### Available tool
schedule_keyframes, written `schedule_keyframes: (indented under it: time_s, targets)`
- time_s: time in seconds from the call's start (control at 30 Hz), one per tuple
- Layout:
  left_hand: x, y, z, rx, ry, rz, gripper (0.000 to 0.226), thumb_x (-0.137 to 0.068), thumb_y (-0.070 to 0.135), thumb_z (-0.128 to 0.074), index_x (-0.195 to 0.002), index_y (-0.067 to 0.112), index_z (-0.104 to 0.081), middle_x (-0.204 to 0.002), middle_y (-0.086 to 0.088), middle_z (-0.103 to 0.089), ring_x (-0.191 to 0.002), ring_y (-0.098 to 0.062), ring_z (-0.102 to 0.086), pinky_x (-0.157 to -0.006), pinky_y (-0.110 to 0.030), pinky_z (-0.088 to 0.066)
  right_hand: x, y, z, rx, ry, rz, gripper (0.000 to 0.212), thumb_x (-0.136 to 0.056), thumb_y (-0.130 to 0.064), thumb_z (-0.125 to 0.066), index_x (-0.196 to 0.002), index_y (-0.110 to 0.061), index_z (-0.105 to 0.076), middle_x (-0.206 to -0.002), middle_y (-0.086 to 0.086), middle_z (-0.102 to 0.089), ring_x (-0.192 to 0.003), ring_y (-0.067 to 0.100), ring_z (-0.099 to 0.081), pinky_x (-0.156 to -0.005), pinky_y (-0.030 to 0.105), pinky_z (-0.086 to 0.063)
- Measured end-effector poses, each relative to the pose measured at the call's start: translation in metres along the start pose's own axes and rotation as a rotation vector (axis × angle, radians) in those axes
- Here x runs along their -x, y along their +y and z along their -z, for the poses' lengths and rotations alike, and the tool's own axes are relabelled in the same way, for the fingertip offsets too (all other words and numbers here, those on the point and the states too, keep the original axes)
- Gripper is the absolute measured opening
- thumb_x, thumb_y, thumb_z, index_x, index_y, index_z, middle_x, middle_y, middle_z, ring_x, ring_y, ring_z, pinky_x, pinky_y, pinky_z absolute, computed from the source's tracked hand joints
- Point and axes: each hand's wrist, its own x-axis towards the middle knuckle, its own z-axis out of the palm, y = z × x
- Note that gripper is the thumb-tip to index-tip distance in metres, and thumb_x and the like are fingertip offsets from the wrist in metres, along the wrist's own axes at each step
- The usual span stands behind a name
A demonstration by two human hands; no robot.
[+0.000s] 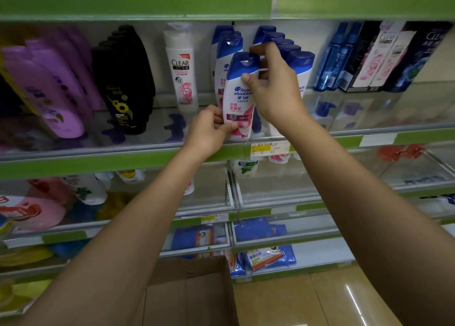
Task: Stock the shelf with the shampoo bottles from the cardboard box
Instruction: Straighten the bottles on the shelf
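Both hands hold one shampoo bottle (240, 96) at the front of the green-edged shelf (123, 162). The left hand (209, 131) fingers pinch its bottom, the right hand (273, 86) fingers grip its blue top. A cardboard box (192, 291) sits below on the shiny tan floor (307, 301).

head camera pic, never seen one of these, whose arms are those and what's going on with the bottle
There is no machine here. The single picture comes from a camera worn on a person's head, looking forward and down, so the two bare arms are the wearer's own. They face a shop shelf with green edge strips. Both hands hold one white shampoo bottle with a blue cap: the left hand pinches its bottom, the right hand grips its top. The bottle is at the front of a row of matching bottles. Left of it stand a white Clear bottle, black bottles and purple bottles. A cardboard box sits on the floor below.
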Motion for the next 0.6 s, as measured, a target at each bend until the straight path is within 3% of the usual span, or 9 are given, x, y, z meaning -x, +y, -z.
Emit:
schedule_keyframes:
  time_s: [0.17,0.23,0.33,0.47,0.57,0.6]
  targets:
    - [0.002,-0.002,0.005,0.013,-0.051,-0.014,0.034,-0.085,0.022,-0.068,-0.115,0.010,-0.057,-0.105,-0.001,-0.067,-0.095,-0.012,-0.064,-0.089,-0.030,-0.053,0.004,0.002,-0.001,0.003,-0.013,0.013,0.043,-0.095,-0.014,-0.059,-0.135,-0.016,-0.044,-0.128,-0.002,-0.054,-0.115,0.019,-0.057,-0.100,0.040,-0.047]
    - [0.004,-0.005,0.009,0.018,-0.071,-0.036,0.042,-0.084,0.026,-0.069,-0.121,0.010,-0.057,-0.113,-0.001,-0.066,-0.102,-0.012,-0.062,-0.095,-0.032,-0.050,0.005,0.001,0.000,0.009,-0.001,0.013,0.048,-0.094,-0.018,-0.060,-0.138,-0.014,-0.042,-0.131,0.001,-0.054,-0.119,0.017,-0.054,-0.103,0.033,-0.044]
    - [0.006,-0.010,0.021,0.016,-0.006,-0.029,0.053,-0.087,0.032,-0.064,-0.132,0.008,-0.049,-0.121,0.000,-0.058,-0.108,-0.011,-0.056,-0.092,-0.023,-0.045,0.011,-0.004,0.000,0.055,0.118,0.043,0.051,-0.092,-0.019,-0.063,-0.138,-0.012,-0.043,-0.133,0.004,-0.052,-0.123,0.014,-0.049,-0.102,0.021,-0.038]
    - [0.003,-0.021,0.044,0.033,0.136,0.000,0.045,-0.091,0.029,-0.060,-0.128,0.005,-0.052,-0.117,-0.005,-0.060,-0.104,-0.013,-0.058,-0.090,-0.023,-0.046,0.025,-0.023,-0.009,-0.054,0.269,0.147,0.034,-0.090,-0.009,-0.058,-0.125,-0.009,-0.054,-0.121,0.001,-0.057,-0.111,0.008,-0.054,-0.099,0.029,-0.046]
    - [0.000,-0.031,0.060,0.041,0.186,0.015,0.038,-0.091,0.025,-0.060,-0.123,0.004,-0.055,-0.107,-0.006,-0.063,-0.097,-0.020,-0.063,-0.087,-0.034,-0.053,0.030,-0.040,-0.030,-0.154,0.245,0.184,0.025,-0.089,-0.005,-0.055,-0.112,-0.008,-0.061,-0.108,0.002,-0.063,-0.101,0.010,-0.059,-0.090,0.032,-0.053]
    - [0.000,-0.034,0.065,0.037,0.196,0.009,0.036,-0.091,0.023,-0.060,-0.121,0.003,-0.056,-0.106,-0.008,-0.064,-0.096,-0.020,-0.063,-0.086,-0.032,-0.053,0.030,-0.044,-0.040,-0.170,0.219,0.185,0.024,-0.088,-0.004,-0.054,-0.110,-0.007,-0.062,-0.106,0.002,-0.064,-0.099,0.012,-0.061,-0.089,0.033,-0.053]
